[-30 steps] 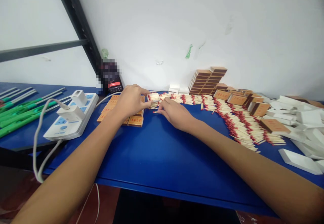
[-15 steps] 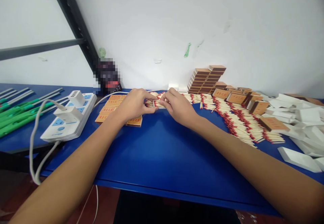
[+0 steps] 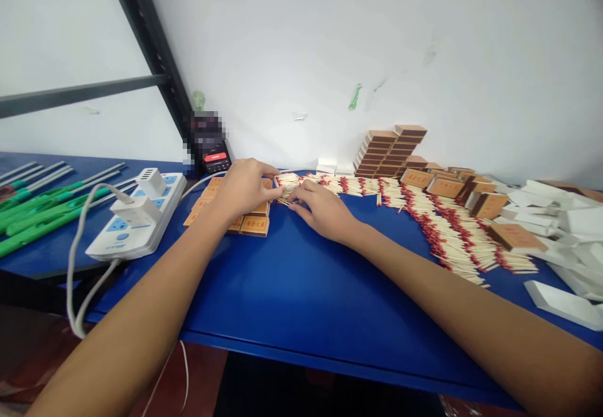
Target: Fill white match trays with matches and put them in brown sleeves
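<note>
My left hand [image 3: 244,186] is closed around a matchbox [image 3: 266,184], mostly hidden behind its fingers, with red match heads showing at the box's right end. Thumb and fingers of my right hand [image 3: 325,210] pinch a few matches [image 3: 284,201] close to that end. Beneath and left of my left hand lie several orange matchboxes [image 3: 255,225] in rows. Loose matches [image 3: 330,183] spread behind my right hand and continue rightward in a long band [image 3: 436,235].
Brown-sided matchboxes [image 3: 389,153] are stacked against the wall, with more boxes [image 3: 445,186] leaning beside them. White inner trays [image 3: 563,304] pile up at right. A power strip [image 3: 136,228], a phone [image 3: 214,153] and green-handled tools [image 3: 51,206] are on the left.
My hands have drawn slightly apart; the white tray of matches between them has shifted left into my left hand. My right fingers have come down onto matches at its end.
</note>
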Demonstrator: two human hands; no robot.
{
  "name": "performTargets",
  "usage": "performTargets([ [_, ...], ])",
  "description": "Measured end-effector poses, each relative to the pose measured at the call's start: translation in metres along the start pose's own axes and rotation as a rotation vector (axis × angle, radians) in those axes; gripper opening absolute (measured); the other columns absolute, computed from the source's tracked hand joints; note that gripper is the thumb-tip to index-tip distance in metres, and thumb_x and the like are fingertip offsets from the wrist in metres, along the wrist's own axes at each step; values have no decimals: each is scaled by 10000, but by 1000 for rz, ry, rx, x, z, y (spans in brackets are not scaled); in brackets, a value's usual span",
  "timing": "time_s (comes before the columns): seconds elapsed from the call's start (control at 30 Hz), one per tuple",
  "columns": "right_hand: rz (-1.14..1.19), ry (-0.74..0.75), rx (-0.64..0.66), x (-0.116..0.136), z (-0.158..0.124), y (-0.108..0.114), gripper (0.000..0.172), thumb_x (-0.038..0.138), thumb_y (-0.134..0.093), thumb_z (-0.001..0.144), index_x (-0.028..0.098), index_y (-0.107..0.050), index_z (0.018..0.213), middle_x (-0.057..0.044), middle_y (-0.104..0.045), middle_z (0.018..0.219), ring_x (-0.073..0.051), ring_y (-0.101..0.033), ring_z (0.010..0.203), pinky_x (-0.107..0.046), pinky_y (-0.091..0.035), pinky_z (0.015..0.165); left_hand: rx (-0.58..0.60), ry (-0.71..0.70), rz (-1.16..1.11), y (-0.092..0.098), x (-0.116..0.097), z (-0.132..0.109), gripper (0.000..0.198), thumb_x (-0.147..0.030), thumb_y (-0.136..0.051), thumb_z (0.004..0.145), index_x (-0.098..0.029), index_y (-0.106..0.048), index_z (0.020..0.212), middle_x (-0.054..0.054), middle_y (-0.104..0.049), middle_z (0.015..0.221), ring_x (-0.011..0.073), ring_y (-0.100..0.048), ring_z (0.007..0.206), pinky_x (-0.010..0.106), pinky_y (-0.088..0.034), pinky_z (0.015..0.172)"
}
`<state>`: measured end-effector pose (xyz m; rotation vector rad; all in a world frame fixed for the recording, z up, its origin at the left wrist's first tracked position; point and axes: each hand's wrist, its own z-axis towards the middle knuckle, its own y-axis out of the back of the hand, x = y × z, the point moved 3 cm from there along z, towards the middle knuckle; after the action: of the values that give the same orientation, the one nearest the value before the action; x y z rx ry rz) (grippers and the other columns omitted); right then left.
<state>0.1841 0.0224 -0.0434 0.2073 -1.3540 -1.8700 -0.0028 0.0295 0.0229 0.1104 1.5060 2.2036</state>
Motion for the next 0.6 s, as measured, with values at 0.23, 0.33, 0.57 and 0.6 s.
performTargets([
  [0.23, 28, -23, -6, 0, 1, 0, 91, 211, -597, 1035, 189, -678, 999, -72, -623, 1064, -201, -611, 921, -326, -452, 823, 16, 16, 15, 1, -3, -1, 367, -347, -734, 838, -208, -852, 1157, 85, -830, 1138, 318, -774, 1044, 396, -573, 955],
  [0.33, 25, -60, -37, 3, 3, -1, 120, 297, -647, 1027, 192, -674, 976, -68, -633, 1047, -203, -615, 903, -329, -447, 799, 9, 5, 8, 2, -4, -1, 372, -344, -731, 839, -207, -849, 1164, 91, -823, 1169, 326, -768, 1074, 405, -569, 971],
  [0.57, -31, -129, 27, 4, 7, 0, 102, 193, -593, 1035, 190, -665, 964, -73, -650, 1032, -212, -638, 930, -327, -440, 789, -5, 8, 28, -2, -1, -1, 395, -362, -723, 831, -206, -851, 1170, 103, -828, 1137, 340, -771, 1038, 408, -571, 928],
  [0.6, -57, -132, 50, 4, 7, 1, 104, 201, -584, 1043, 188, -658, 971, -82, -652, 1047, -218, -638, 933, -330, -440, 788, -1, 13, 38, -3, -1, -1, 392, -368, -724, 832, -212, -852, 1168, 100, -829, 1131, 339, -771, 1032, 407, -571, 918],
])
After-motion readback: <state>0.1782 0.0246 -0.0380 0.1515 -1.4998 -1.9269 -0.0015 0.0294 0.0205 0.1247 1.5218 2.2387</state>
